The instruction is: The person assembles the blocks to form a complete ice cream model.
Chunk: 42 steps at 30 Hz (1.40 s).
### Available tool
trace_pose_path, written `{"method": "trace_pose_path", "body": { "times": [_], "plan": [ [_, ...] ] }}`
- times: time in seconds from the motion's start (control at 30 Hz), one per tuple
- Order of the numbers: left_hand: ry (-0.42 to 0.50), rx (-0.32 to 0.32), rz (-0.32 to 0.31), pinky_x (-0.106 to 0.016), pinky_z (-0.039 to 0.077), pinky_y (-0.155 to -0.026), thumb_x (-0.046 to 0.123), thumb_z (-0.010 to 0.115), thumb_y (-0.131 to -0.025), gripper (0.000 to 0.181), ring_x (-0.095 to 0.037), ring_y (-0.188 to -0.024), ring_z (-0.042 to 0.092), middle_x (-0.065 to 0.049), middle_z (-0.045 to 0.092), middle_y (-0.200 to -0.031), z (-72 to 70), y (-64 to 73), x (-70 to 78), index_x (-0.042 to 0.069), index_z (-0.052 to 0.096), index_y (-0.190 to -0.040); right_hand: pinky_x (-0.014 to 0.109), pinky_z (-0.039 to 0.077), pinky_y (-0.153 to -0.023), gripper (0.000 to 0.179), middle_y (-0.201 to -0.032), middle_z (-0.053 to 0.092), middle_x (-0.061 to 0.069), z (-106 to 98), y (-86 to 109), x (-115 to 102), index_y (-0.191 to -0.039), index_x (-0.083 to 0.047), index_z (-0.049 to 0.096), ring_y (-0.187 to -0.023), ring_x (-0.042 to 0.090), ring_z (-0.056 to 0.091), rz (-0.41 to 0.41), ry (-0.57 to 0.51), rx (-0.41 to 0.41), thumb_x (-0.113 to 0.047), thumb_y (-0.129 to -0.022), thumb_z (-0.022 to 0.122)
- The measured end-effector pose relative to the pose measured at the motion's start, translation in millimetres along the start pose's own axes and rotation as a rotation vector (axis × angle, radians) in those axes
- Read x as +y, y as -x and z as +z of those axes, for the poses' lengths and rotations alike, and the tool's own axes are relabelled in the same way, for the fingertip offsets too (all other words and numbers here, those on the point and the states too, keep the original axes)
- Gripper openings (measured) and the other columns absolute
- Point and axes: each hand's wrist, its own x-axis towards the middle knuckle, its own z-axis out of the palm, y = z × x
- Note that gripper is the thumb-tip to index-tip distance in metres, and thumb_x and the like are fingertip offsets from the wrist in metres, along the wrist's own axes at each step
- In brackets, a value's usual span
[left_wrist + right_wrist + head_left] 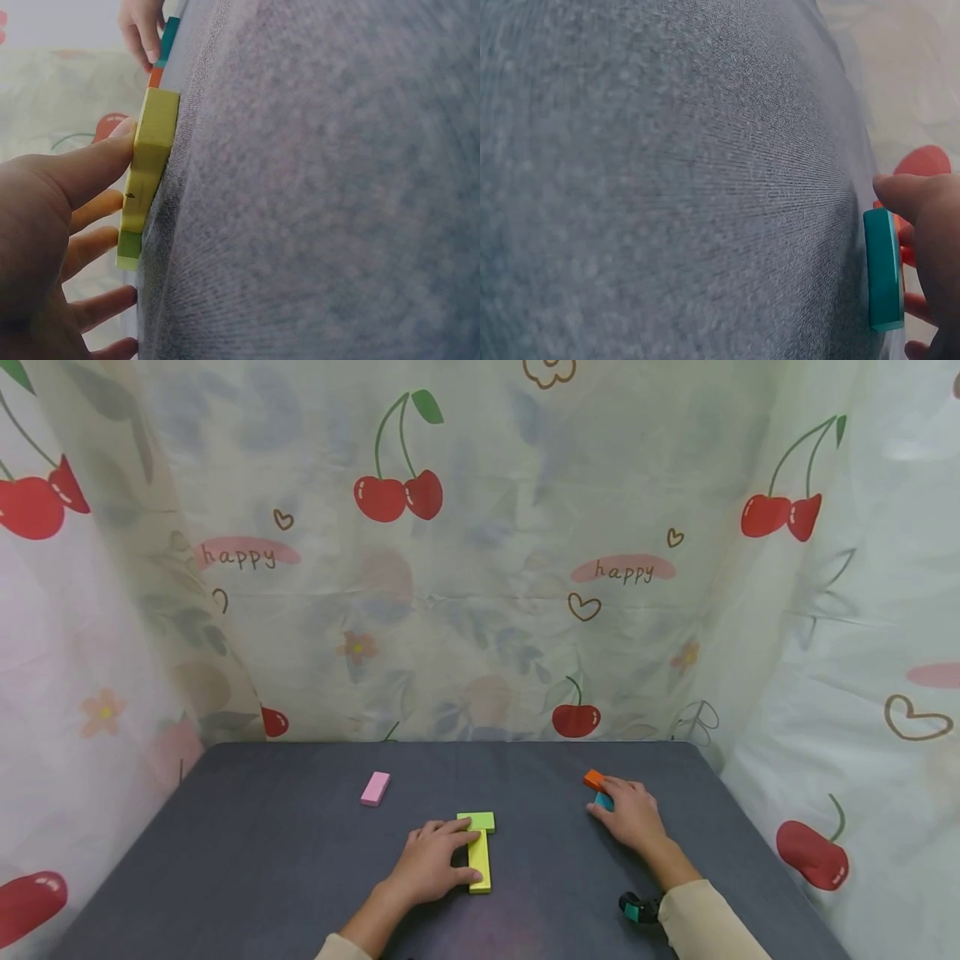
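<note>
My left hand [431,864] rests at a long yellow block [483,864], thumb by its near end and index fingertip at its far end. Across that far end lies a light green block [483,820], with another left fingertip at its left side. In the left wrist view the thumb lies on the yellow block [154,142], the other fingers spread and fairly straight. Over on the right, my right hand [633,814] reaches over a blue block [603,801] and an orange block [592,778]. Its thumb is near the blue block [883,270]; the fingers are partly hidden behind that block.
A pink block [375,788] lies apart at the back left of the dark table [285,860]. A small black and teal device [637,908] shows beside the right sleeve. A cherry-patterned curtain [480,568] surrounds the table at the back and sides.
</note>
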Motion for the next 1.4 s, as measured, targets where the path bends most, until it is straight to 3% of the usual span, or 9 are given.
{"method": "trace_pose_path", "body": {
  "times": [0.4, 1.4],
  "plan": [
    [0.021, -0.002, -0.007, -0.061, 0.031, -0.098, 0.05, 0.074, -0.081, 0.06, -0.033, -0.126, 0.044, -0.001, 0.05, -0.143, -0.9, 1.4, 3.1, 0.024, 0.062, -0.133, 0.065, 0.03, -0.097, 0.059, -0.14, 0.051, 0.016, 6, -12.2, -14, -0.135, -0.003, 0.057, -0.124, 0.042, 0.042, -0.048, 0.027, -0.042, -0.04, -0.09, 0.068],
    [0.023, -0.007, -0.017, -0.061, 0.031, -0.097, 0.051, 0.075, -0.08, 0.06, -0.033, -0.125, 0.044, 0.0, 0.05, -0.143, -0.3, 0.5, 1.4, 0.025, 0.063, -0.133, 0.057, 0.032, -0.103, 0.056, -0.141, 0.052, 0.006, 33, -18.2, -85, -0.135, -0.01, 0.059, -0.127, 0.032, 0.045, -0.148, -0.04, -0.095, -0.041, -0.09, 0.068]
  ]
}}
